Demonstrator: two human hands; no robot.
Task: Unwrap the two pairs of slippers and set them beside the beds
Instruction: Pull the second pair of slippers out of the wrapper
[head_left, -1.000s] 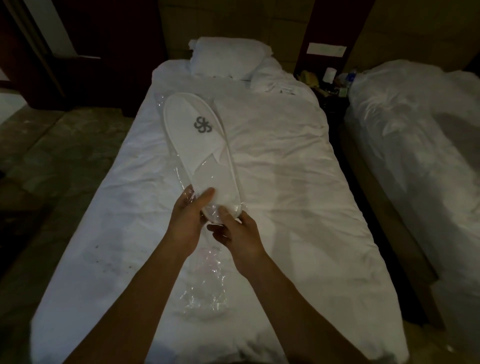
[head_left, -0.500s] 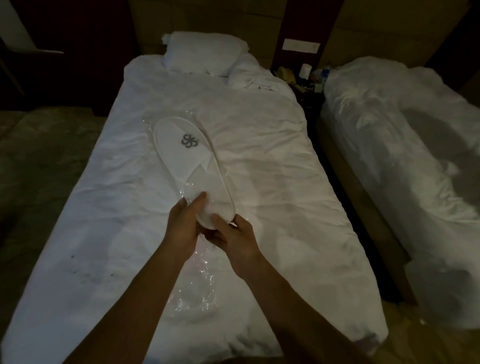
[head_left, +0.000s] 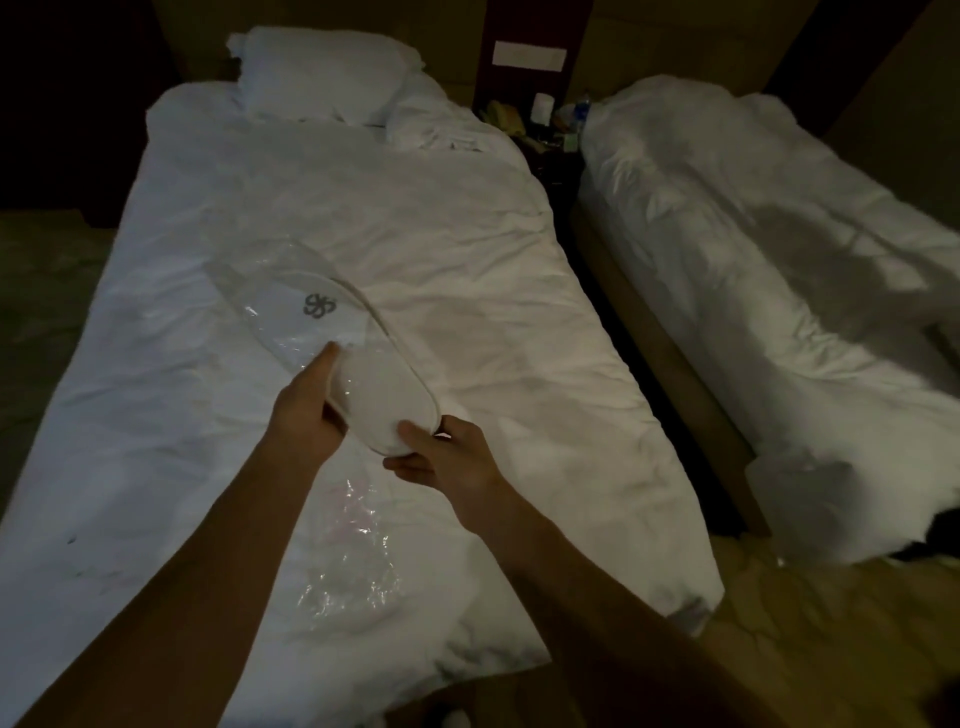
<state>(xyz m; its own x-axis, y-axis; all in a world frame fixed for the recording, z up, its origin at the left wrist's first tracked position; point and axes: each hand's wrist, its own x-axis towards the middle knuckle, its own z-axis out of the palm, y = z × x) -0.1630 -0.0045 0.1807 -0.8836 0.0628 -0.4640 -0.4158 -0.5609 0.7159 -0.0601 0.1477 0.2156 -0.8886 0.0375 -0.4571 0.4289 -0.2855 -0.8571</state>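
A flat pair of white slippers (head_left: 358, 364) with a grey logo sits in a clear plastic wrapper (head_left: 270, 301) above the left bed (head_left: 467, 249). My left hand (head_left: 306, 410) grips the wrapped pair at its left edge near the heel. My right hand (head_left: 447, 457) pinches the heel end from below. The wrapper's toe end looks slack and see-through beyond the slippers. Another crumpled clear wrapper (head_left: 353, 566) lies on the bedcover under my forearms. The second bed (head_left: 779, 291) stands to the right.
A white pillow (head_left: 322, 73) lies at the head of the left bed. A dark nightstand (head_left: 545, 124) with small items fills the narrow gap between the beds. Tiled floor (head_left: 810, 639) shows at the lower right and along the left side.
The wrapped slippers have dropped lower and tilted, toe pointing left. The slippers appear to slide back toward my hands, leaving the wrapper's far end empty. My view shifted left.
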